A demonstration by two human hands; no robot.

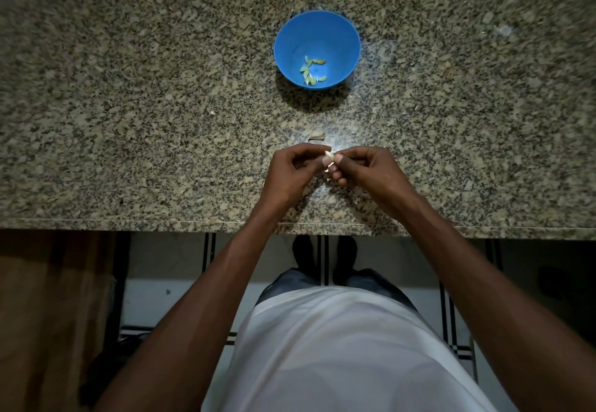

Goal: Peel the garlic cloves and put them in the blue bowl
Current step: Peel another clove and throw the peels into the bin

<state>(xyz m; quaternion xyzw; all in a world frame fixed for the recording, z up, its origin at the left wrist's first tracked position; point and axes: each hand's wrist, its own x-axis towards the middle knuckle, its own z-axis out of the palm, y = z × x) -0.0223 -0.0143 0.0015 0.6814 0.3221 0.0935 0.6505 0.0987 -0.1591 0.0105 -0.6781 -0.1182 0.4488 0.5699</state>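
A pale garlic clove is pinched between the fingertips of both hands above the granite counter. My left hand holds it from the left and my right hand from the right, fingers curled. The blue bowl stands farther back on the counter, straight beyond my hands. Several peeled cloves lie on its bottom.
A scrap of garlic skin lies on the counter just beyond my hands, and smaller scraps sit farther off. The counter's front edge runs below my wrists. Tiled floor shows below.
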